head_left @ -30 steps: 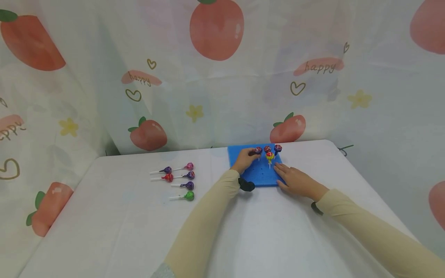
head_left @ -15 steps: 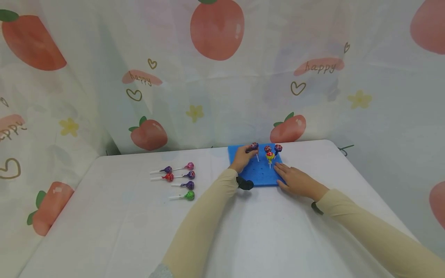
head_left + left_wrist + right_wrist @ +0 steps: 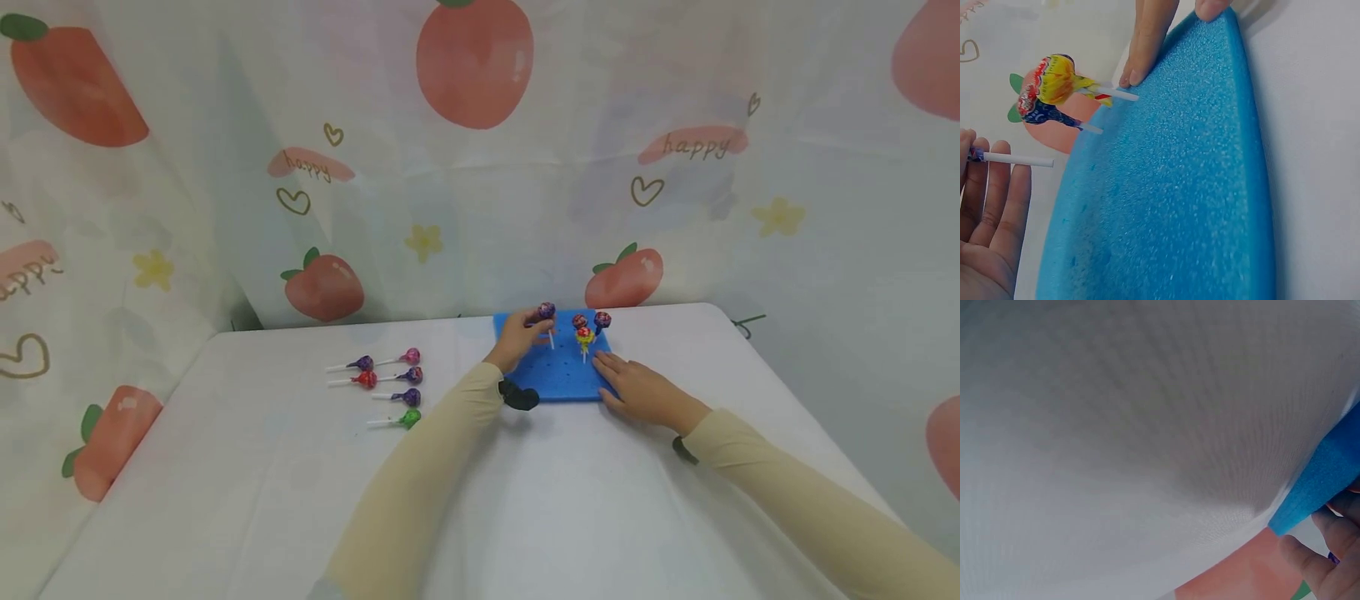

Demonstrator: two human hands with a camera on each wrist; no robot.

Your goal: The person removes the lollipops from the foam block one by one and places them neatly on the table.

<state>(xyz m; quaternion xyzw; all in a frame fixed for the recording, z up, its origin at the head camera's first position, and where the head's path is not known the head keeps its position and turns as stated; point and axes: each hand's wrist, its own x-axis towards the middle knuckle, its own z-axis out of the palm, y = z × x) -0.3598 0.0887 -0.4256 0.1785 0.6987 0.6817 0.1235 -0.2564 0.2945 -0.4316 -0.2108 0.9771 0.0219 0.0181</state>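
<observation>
My left hand (image 3: 516, 340) pinches a purple-wrapped lollipop (image 3: 546, 311) just under its head, over the back left of a blue foam board (image 3: 551, 385). In the left wrist view its white stick (image 3: 1022, 160) points free, apart from the foam; the candy head is out of that frame. Stuck upright in the board's back right are a yellow-and-red lollipop (image 3: 585, 337), a dark red one (image 3: 580, 320) and a purple one (image 3: 603, 320). My right hand (image 3: 647, 392) rests with extended fingers on the board's right edge.
Several lollipops lie on the white table at the left, among them a green one (image 3: 409, 418), a red one (image 3: 366, 379) and a pink one (image 3: 411, 356). Small holes dot the board. A patterned curtain (image 3: 480, 208) hangs behind the table.
My left hand has moved up and slightly left with the purple lollipop, and more of its stick shows. The right hand has stayed on the board's edge.
</observation>
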